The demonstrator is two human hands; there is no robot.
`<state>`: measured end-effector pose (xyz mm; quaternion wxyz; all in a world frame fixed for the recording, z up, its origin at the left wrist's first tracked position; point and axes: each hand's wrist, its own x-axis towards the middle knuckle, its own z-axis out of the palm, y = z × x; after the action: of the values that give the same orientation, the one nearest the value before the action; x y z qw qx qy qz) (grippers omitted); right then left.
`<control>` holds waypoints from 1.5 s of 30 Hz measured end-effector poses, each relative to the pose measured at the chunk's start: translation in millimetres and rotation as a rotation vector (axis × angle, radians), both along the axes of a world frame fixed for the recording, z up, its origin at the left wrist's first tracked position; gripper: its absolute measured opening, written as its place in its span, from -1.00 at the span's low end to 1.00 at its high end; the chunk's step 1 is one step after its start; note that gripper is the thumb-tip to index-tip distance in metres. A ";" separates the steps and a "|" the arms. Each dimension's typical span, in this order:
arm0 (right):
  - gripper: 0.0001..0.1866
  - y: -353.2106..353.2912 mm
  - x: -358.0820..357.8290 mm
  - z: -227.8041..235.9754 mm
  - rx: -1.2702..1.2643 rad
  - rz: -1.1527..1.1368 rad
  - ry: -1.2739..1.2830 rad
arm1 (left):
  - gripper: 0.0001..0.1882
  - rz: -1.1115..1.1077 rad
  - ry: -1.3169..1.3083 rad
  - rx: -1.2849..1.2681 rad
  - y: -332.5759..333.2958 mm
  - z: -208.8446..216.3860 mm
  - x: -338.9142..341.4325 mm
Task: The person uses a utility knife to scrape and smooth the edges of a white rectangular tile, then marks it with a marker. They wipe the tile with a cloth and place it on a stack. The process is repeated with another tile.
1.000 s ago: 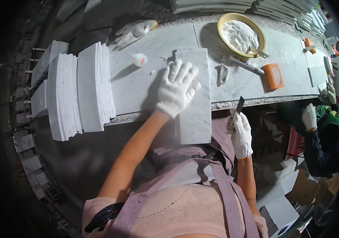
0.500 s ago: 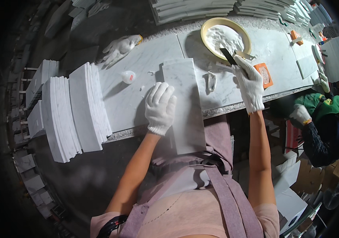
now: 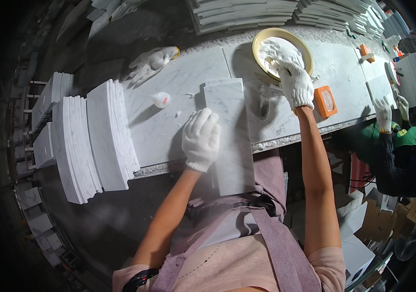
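Note:
My left hand point(image 3: 201, 141), in a white knitted glove, rests with flat fingers on the left side of a long grey-white marble slab point(image 3: 232, 136). The slab's near end sticks out past the bench edge, toward my apron. My gloved right hand point(image 3: 296, 87) reaches over the near rim of a yellow bowl point(image 3: 308, 51) filled with white paste point(image 3: 277, 47). Its fingers are closed on a putty knife point(image 3: 269, 62), mostly hidden by the glove, with only a bit showing at the paste. An orange box point(image 3: 325, 101) stands right of that wrist.
Left of the slab lie a small white squeeze bottle point(image 3: 160, 100) and a loose glove point(image 3: 152, 65) on the bench. Stacked marble pieces point(image 3: 113, 134) stand at the left end; more stacks point(image 3: 242, 14) line the back. A gloved co-worker point(image 3: 395, 160) sits at the right.
My right hand has moved up and slightly left into the bowl, taking the putty knife to the paste. My left hand stays on the slab. The co-worker's hand has risen to the bench.

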<state>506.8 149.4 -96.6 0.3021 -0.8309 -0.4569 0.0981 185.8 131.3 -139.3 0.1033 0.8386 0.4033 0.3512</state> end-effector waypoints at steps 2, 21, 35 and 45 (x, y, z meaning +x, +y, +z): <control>-0.69 5.0 1.3 -3.1 -0.030 -0.021 0.079 | -0.65 0.002 -0.001 0.006 0.0 -0.5 -0.1; -0.61 -35.0 -35.2 21.2 0.165 -0.078 0.854 | -0.72 0.012 -0.034 0.023 2.3 9.3 0.4; -0.65 -41.0 -106.5 -23.5 0.061 0.153 0.667 | -0.77 -0.014 -0.053 0.017 2.1 21.1 1.8; -0.71 -38.4 -112.7 -37.9 0.216 0.319 0.106 | -0.73 -0.018 -0.093 0.018 3.0 12.0 -0.3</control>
<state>394.1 111.0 -134.5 0.3937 -0.7045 -0.5739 0.1389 185.5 134.2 -127.2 0.1174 0.8260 0.3873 0.3923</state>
